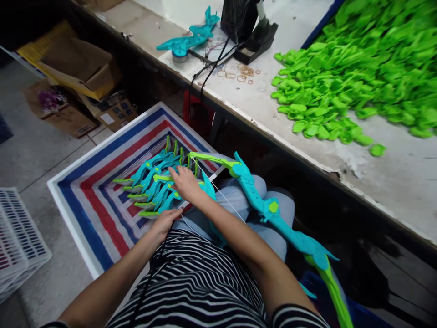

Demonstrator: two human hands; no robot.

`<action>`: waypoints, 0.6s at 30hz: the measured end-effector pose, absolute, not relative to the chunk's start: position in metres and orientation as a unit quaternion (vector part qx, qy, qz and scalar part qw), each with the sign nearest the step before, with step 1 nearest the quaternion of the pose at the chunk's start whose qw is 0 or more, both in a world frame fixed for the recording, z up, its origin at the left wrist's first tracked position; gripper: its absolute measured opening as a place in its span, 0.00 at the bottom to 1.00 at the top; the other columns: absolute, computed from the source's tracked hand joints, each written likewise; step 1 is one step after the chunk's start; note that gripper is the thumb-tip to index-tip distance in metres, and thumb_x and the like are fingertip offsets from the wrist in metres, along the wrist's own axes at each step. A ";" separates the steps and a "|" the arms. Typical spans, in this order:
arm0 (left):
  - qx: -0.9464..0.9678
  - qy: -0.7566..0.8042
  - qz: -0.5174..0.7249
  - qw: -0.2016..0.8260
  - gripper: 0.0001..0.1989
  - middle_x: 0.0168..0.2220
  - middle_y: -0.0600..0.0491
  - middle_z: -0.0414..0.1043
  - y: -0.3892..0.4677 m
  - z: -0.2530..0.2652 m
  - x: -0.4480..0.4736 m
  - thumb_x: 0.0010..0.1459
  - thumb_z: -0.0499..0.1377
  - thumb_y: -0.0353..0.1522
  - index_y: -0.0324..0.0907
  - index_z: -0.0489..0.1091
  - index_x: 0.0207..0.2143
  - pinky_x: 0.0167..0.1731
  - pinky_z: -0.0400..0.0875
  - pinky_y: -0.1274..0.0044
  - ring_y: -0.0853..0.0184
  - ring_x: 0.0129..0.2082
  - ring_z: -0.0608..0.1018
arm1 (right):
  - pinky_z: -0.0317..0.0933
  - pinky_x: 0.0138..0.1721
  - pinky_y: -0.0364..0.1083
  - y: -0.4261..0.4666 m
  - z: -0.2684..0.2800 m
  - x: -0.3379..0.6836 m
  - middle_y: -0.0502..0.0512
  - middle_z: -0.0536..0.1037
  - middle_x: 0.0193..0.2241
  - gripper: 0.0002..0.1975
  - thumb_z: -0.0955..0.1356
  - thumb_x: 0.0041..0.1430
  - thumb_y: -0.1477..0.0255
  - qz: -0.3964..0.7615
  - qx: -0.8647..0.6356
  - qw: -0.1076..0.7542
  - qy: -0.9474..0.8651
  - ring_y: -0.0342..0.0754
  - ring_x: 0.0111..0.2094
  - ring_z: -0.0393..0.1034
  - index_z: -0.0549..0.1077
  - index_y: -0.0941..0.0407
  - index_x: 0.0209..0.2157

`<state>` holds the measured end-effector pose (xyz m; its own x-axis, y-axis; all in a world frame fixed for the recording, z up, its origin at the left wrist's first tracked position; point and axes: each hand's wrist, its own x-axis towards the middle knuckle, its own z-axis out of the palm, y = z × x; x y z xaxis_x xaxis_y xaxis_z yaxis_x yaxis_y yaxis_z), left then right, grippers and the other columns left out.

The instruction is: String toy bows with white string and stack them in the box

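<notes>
A pile of teal-and-green toy bows (157, 171) lies side by side in a white-framed bin lined with striped cloth (92, 191). My right hand (186, 182) rests on the near right part of this pile, its fingers stretched out and apart over the bows. Lower down, my left hand (167, 222) is at the near edge of the pile with its fingers pressed together; what they hold is hidden. Across my lap stretches another toy bow (252, 193), teal with green ends and a thin white string running under my right forearm.
Loose bright green plastic parts (341, 91) are heaped on the workbench (252, 100) at right. Rubber bands (244, 73), a black stand (252, 50) and a teal bow piece (191, 41) are farther back. Cardboard boxes (78, 68) and a white plastic crate (20, 237) stand at left.
</notes>
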<state>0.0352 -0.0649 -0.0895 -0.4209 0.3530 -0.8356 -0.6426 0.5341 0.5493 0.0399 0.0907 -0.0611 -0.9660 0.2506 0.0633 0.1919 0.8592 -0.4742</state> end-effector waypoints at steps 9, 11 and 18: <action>-0.126 0.511 0.668 0.526 0.06 0.20 0.56 0.70 -0.040 -0.025 0.006 0.51 0.64 0.31 0.38 0.71 0.28 0.34 0.72 0.75 0.71 0.23 0.74 | 0.64 0.42 0.47 0.117 -0.063 0.061 0.50 0.74 0.33 0.20 0.72 0.50 0.68 0.672 -0.140 0.076 -0.723 0.45 0.37 0.69 0.69 0.55 0.45; -0.095 0.469 0.720 0.503 0.06 0.15 0.61 0.62 -0.035 -0.003 -0.005 0.53 0.64 0.31 0.38 0.69 0.29 0.26 0.70 0.79 0.76 0.16 0.67 | 0.66 0.38 0.46 0.117 -0.066 0.071 0.48 0.75 0.32 0.21 0.73 0.47 0.65 0.778 -0.139 0.078 -0.608 0.44 0.35 0.70 0.69 0.54 0.42; 0.081 0.582 0.662 0.465 0.19 0.15 0.59 0.68 -0.009 0.025 -0.022 0.41 0.70 0.38 0.38 0.68 0.33 0.13 0.51 0.85 0.79 0.11 0.59 | 0.70 0.37 0.46 0.115 -0.059 0.094 0.47 0.76 0.32 0.20 0.76 0.40 0.65 0.848 -0.189 0.101 -0.485 0.44 0.34 0.71 0.70 0.53 0.36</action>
